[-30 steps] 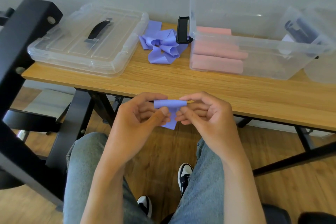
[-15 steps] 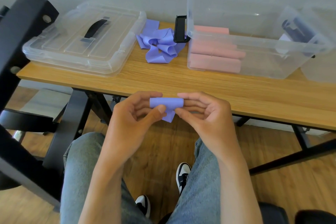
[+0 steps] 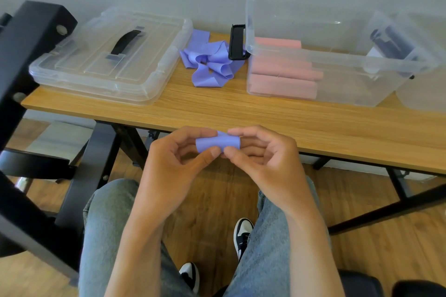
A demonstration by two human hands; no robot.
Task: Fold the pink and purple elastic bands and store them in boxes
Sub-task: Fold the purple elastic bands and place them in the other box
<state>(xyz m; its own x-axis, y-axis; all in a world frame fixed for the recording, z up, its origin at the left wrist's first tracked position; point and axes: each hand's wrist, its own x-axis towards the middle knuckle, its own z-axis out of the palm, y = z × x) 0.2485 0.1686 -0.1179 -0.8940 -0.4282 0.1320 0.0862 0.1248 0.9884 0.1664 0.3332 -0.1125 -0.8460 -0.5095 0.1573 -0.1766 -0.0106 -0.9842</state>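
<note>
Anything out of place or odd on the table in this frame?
Only the loose purple bands: they lie in a tangled heap on the table between the box lid and the clear box, unfolded, while the pink rolls sit neatly inside.

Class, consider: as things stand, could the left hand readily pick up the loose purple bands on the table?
Probably not yet. The left hand and right hand both grip a rolled purple band. The path to the loose purple bands looks free otherwise.

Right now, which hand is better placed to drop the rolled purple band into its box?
Right hand, probably: both hands pinch the rolled purple band, but the box holding dark rolls sits far right.
</note>
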